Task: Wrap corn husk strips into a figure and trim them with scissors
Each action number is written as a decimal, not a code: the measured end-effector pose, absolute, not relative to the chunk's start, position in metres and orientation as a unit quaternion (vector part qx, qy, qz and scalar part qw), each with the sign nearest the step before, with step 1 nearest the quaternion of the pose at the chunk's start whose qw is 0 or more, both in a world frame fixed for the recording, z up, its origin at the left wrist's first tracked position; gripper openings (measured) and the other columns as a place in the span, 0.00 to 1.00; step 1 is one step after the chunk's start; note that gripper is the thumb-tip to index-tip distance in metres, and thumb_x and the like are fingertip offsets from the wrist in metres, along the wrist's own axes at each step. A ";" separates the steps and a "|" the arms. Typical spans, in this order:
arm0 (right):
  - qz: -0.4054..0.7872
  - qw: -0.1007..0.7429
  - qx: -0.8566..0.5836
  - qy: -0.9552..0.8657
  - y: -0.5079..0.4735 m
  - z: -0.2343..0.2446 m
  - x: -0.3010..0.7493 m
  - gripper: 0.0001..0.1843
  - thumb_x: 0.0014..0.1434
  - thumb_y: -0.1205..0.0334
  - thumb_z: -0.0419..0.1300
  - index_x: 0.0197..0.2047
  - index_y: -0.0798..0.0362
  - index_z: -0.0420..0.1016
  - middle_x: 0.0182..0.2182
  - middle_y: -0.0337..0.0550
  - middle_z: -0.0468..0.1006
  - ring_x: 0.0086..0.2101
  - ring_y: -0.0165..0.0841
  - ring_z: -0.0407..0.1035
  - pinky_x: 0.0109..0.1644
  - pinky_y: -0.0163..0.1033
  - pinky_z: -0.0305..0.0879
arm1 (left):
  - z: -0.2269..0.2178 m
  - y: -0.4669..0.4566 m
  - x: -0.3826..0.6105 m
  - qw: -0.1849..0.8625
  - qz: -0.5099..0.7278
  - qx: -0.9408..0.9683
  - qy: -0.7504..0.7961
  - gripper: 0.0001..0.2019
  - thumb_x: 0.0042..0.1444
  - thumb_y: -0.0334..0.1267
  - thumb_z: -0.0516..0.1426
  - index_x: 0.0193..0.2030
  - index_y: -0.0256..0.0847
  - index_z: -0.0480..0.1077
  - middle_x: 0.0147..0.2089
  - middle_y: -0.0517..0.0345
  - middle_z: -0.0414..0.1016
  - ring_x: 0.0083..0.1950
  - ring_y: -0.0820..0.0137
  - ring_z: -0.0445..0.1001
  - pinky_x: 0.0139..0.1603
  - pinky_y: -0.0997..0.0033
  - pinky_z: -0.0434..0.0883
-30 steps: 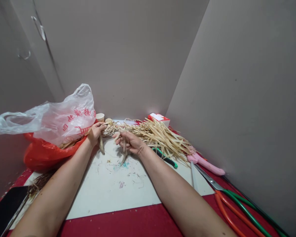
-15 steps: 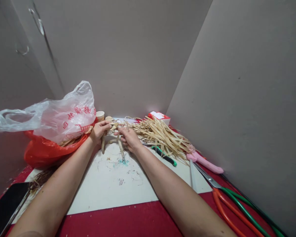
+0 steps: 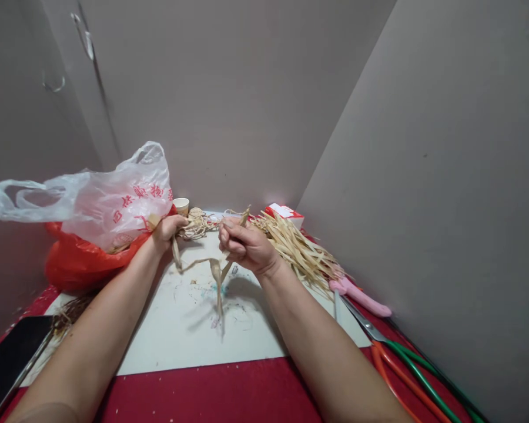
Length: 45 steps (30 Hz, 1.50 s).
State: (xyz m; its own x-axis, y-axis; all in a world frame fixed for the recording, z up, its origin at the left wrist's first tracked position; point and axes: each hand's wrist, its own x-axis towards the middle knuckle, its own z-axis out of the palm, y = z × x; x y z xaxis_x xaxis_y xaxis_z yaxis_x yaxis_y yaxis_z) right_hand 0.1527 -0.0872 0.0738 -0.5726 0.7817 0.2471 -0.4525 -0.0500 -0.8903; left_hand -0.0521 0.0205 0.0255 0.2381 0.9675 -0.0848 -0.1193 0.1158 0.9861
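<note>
My right hand (image 3: 249, 247) is closed in a fist around a dried, straw-coloured plant strip (image 3: 216, 271). One end of it pokes up above the fingers, and twisted lengths dangle over the white board (image 3: 185, 341). Further left, my left hand (image 3: 171, 228) pinches another part of dried strip (image 3: 176, 252) that hangs below its fingers; whether both hands hold one continuous piece I cannot tell. Just beyond the left fingers lies a tangle of thin pale cords (image 3: 197, 223).
A red bag (image 3: 77, 261) with a white plastic bag (image 3: 110, 205) stands at left, near a paper cup (image 3: 181, 205) and a dark phone-like slab (image 3: 15, 358). To the right are a heap of dry strips (image 3: 295, 249), a pink-handled tool (image 3: 364, 296), large scissors (image 3: 379, 335) and a red-white box (image 3: 288, 214).
My hands have moved apart. The right hand has shifted right and toward me, closing into a fist with the strip. My left hand has moved slightly left. The green-black tool is now hidden.
</note>
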 end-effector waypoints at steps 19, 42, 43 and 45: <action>0.634 0.597 -0.342 -0.352 -0.048 0.058 0.178 0.14 0.57 0.53 0.61 0.29 0.53 0.63 0.11 0.25 0.56 0.11 0.18 0.41 0.14 0.25 0.36 | 0.037 -0.029 0.011 0.559 0.336 0.695 0.305 0.14 0.47 0.44 0.65 0.35 0.35 0.73 0.24 0.62 0.69 0.25 0.77 0.66 0.29 0.75 0.64; 0.138 0.287 -0.556 -0.768 -0.093 0.095 0.179 0.03 0.48 0.68 0.63 0.27 0.52 0.72 0.24 0.40 0.72 0.27 0.30 0.63 0.31 0.35 0.51 | 0.049 -0.027 0.009 0.573 0.364 0.651 0.339 0.15 0.43 0.44 0.67 0.28 0.35 0.71 0.22 0.62 0.67 0.22 0.78 0.64 0.26 0.74 0.67; 0.128 0.258 -0.566 -0.772 -0.090 0.092 0.176 0.03 0.50 0.68 0.61 0.26 0.53 0.72 0.25 0.41 0.73 0.27 0.30 0.63 0.31 0.36 0.51 | 0.052 -0.029 0.010 0.588 0.360 0.645 0.329 0.15 0.42 0.44 0.67 0.29 0.35 0.71 0.22 0.61 0.68 0.22 0.78 0.65 0.26 0.74 0.67; 0.124 0.249 -0.580 -0.766 -0.086 0.092 0.179 0.06 0.53 0.67 0.59 0.24 0.53 0.72 0.24 0.41 0.73 0.26 0.29 0.62 0.31 0.35 0.51 | 0.055 -0.030 0.010 0.614 0.371 0.620 0.316 0.16 0.42 0.44 0.68 0.32 0.35 0.72 0.25 0.60 0.70 0.23 0.78 0.66 0.28 0.74 0.68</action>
State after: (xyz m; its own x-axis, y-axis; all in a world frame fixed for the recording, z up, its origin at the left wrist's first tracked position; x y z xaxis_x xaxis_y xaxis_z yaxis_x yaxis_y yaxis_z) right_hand 0.1795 -0.0863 0.0918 -0.2046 0.9497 0.2371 0.8265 0.2974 -0.4779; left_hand 0.0101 -0.0303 0.0552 0.5247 0.8482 0.0724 -0.0641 -0.0454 0.9969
